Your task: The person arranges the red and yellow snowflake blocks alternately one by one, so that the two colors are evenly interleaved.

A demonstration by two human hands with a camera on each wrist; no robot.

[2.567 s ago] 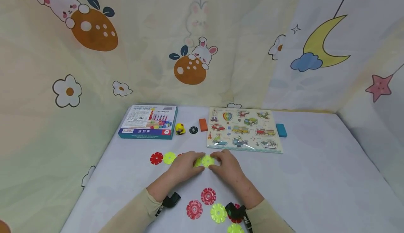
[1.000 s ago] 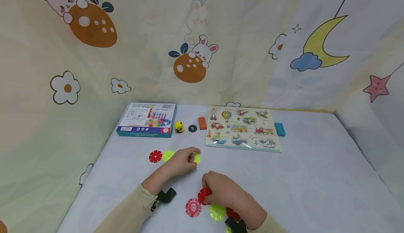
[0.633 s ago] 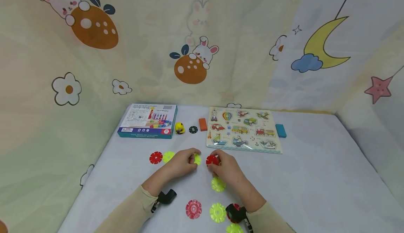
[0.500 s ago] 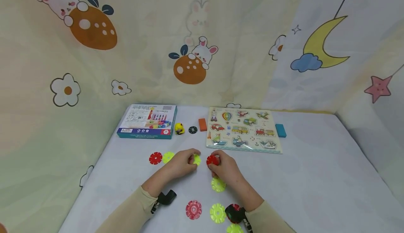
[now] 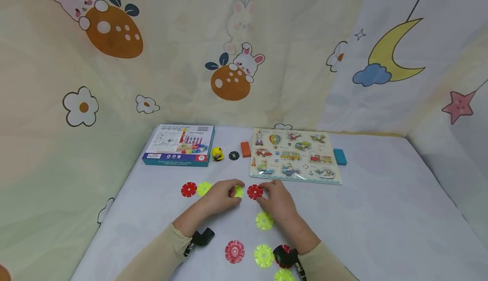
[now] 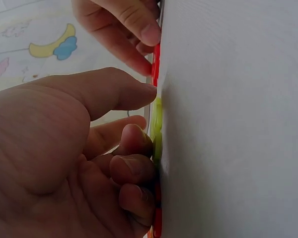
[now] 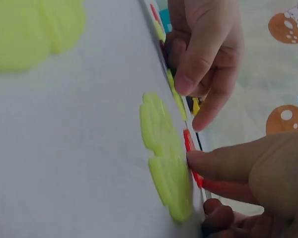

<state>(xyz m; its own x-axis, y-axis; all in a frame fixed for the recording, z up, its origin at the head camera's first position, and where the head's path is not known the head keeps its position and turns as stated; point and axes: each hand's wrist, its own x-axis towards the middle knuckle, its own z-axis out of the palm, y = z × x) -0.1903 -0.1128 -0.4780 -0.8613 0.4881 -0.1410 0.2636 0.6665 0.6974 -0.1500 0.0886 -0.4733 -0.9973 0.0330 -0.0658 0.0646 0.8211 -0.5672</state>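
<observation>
My left hand [image 5: 219, 196] has its thumb and index finger around a yellow-green slotted plastic disc [image 5: 238, 191], covering part of it. To its right, my right hand [image 5: 278, 198] pinches a red slotted disc [image 5: 255, 191] between thumb and index finger. Both discs lie flat at table level with a narrow gap between them. Left of my left hand, a red disc [image 5: 189, 189] and a yellow-green disc [image 5: 204, 188] form a row. Below my right hand lies another yellow-green disc [image 5: 264, 221], seen close up in the right wrist view.
Nearer me lie a red disc [image 5: 234, 252], yellow-green discs [image 5: 264, 256] and a red disc partly behind the right wrist camera [image 5: 283, 256]. Along the back stand a boxed set [image 5: 179, 145], yellow duck [image 5: 217, 154], black chip [image 5: 234, 155], orange block [image 5: 245, 149], picture puzzle board [image 5: 295, 156] and blue block [image 5: 340, 157].
The right hand moved a yellow-green disc from beside the left hand to nearer me, picked up a red disc from the near group and brought it to the row's right end. The left hand stayed.
</observation>
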